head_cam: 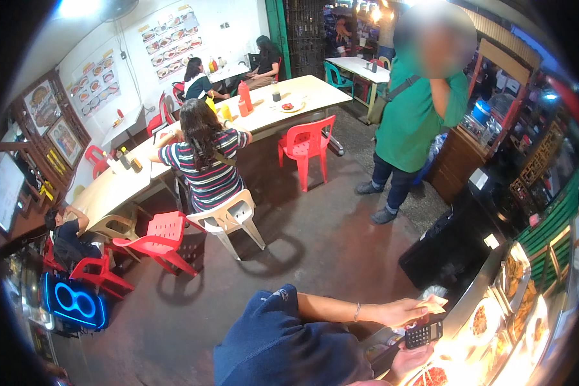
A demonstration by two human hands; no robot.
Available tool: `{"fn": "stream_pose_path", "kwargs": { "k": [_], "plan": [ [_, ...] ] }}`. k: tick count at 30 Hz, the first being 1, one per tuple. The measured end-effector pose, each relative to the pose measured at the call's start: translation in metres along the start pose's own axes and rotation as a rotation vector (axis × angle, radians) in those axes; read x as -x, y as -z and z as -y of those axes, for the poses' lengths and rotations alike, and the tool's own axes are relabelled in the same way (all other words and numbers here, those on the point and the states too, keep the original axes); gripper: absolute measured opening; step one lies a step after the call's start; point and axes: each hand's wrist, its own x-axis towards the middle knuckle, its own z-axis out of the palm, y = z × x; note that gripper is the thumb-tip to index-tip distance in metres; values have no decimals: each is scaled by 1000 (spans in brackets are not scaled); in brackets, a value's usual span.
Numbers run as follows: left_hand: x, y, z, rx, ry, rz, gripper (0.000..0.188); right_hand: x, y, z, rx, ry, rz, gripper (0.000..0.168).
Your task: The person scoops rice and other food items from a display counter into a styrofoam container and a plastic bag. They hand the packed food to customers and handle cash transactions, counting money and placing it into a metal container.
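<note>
My left hand (pixel 399 311), with a bracelet at the wrist, pinches a few pale paper slips (pixel 433 305) that look like banknotes. Just below it, my right hand (pixel 413 358) holds a small black calculator (pixel 423 335), keys facing up. Both hands are close together at the edge of a brightly lit food counter. Beside them on the counter are a plate of reddish-brown food (pixel 480 320) and a dish of red food (pixel 430 377), partly cut off by the lower edge. Glare washes out much of the counter.
Metal trays of food (pixel 514 270) line the right side. A person in a green shirt (pixel 405 120) stands beyond a black cabinet (pixel 453 246). Seated people, a long table (pixel 313 91), red chairs (pixel 308 144), a beige chair (pixel 229 217) and a glowing blue speaker (pixel 75 300) are farther off.
</note>
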Motion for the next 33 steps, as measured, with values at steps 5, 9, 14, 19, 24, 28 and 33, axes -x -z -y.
{"fn": "stream_pose_path", "kwargs": {
  "k": [5, 9, 14, 19, 24, 28, 33],
  "plan": [
    [11, 21, -23, 154, 195, -89, 46, -4, -2, 5, 53, 24, 53, 54],
    [13, 18, -25, 216, -72, -281, 65, -6, -10, 10, 44, 9, 103, 63],
    [35, 18, -48, 25, 37, -436, 70, -10, -45, 17, -116, -125, 183, 68],
    [11, 30, -47, 105, -17, -149, 60, 2, -48, 34, -272, -57, 159, 77],
    [4, 55, -40, 55, 293, -108, 40, -6, -75, 41, 182, -165, -46, 62],
    [-3, 33, -40, -194, -61, -203, 73, 2, -56, 28, 154, -16, -92, 62],
    [12, 32, -32, -326, -158, -231, 62, 4, -45, 24, 278, -61, 57, 66]
  ]
}}
